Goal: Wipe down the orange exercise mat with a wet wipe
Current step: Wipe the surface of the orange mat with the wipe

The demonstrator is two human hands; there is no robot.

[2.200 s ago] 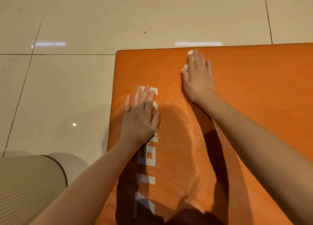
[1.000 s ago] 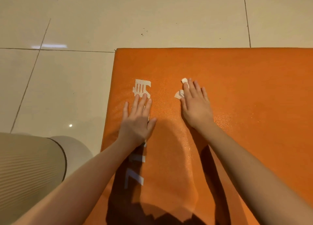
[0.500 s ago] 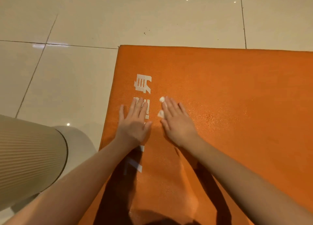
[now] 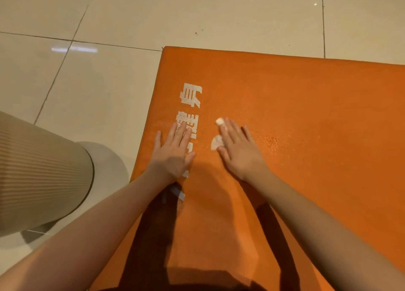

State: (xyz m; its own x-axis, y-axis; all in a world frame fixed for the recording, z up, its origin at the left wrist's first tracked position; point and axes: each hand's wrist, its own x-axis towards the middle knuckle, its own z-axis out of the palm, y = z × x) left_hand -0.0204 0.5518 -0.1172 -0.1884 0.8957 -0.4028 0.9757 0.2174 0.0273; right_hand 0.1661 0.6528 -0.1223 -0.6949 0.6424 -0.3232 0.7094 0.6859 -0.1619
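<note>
The orange exercise mat [image 4: 306,119] lies on the tiled floor and fills the right and lower part of the view, with white printed characters [image 4: 191,95] near its left edge. My right hand [image 4: 237,151] lies flat on the mat with straight fingers and presses a white wet wipe [image 4: 217,142] under it; only small bits of the wipe show at the fingertips and beside the thumb. My left hand [image 4: 173,157] rests flat on the mat over the white print, fingers straight, a short way left of the right hand.
Glossy beige floor tiles [image 4: 98,89] with dark grout lines surround the mat on the left and far side. My knee in ribbed beige fabric [image 4: 37,176] is at the lower left, beside the mat's left edge. A few dark specks [image 4: 197,33] lie on the floor beyond the mat.
My right hand has slid the wipe from the mat's far edge back toward me and leftward, ending beside my left hand. My left hand stays flat on the print.
</note>
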